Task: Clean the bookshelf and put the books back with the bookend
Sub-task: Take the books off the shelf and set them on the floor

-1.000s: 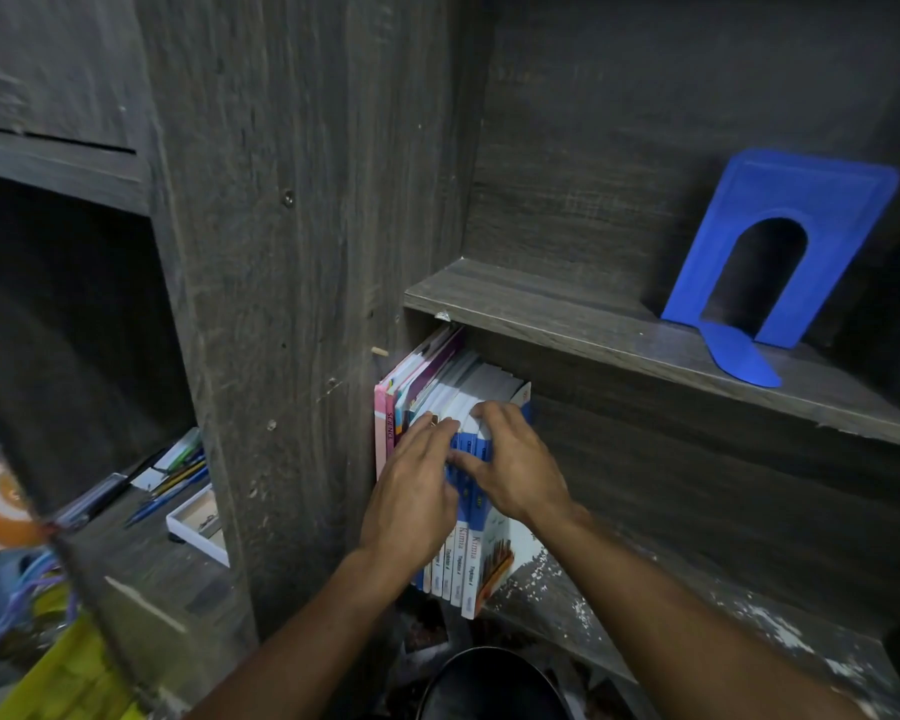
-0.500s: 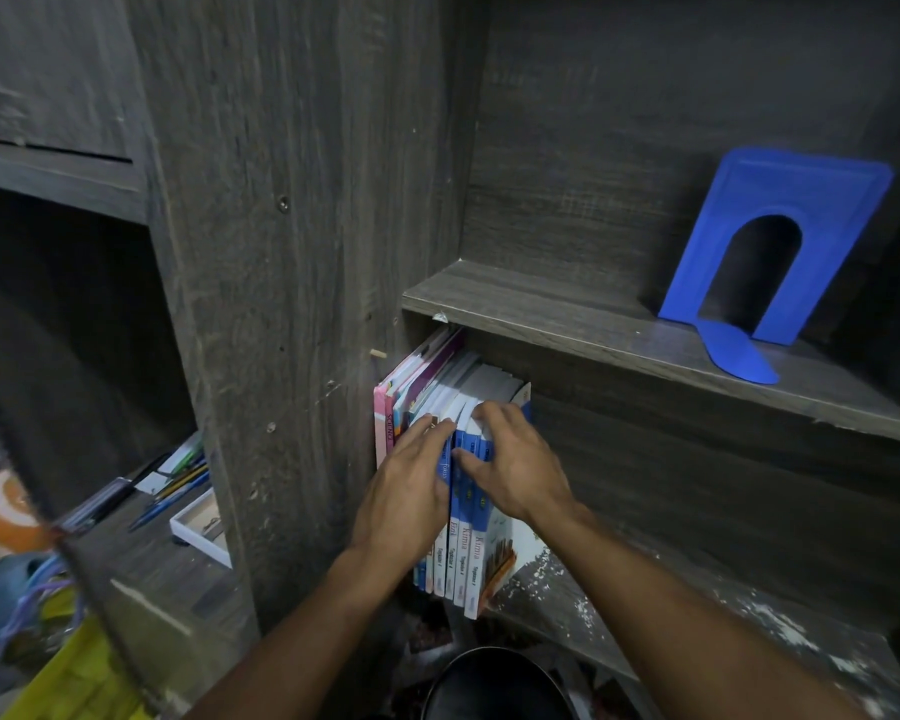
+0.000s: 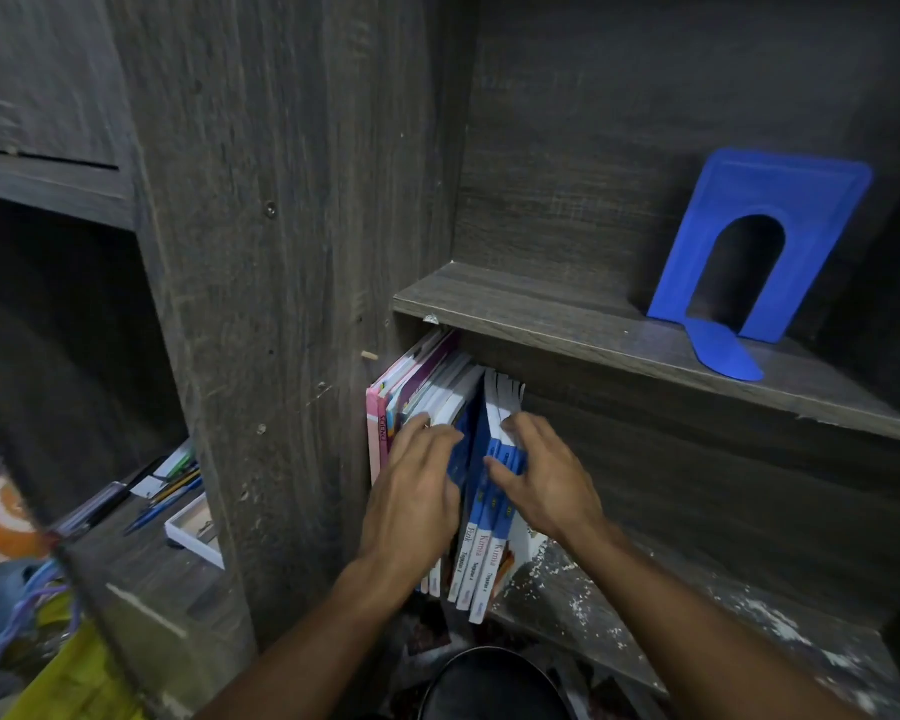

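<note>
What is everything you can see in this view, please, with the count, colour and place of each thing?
books: one row, count unclear; pink, purple, white, blue; upright at the left end of the lower shelf, parted by a gap
bookend: one; blue; upright on the upper shelf, right side
upper shelf: one; dark wood; above the books
lower shelf: one; dark wood flecked white; under the books
pens and pencils: several; mixed colours; left compartment
tray: one; white; beside the pens
round object: one; black; bottom edge, unclear what it is
yellow cloth: one; bottom left corner
left hand: flat on the left group of books
right hand: fingers curled over the right blue group
</note>
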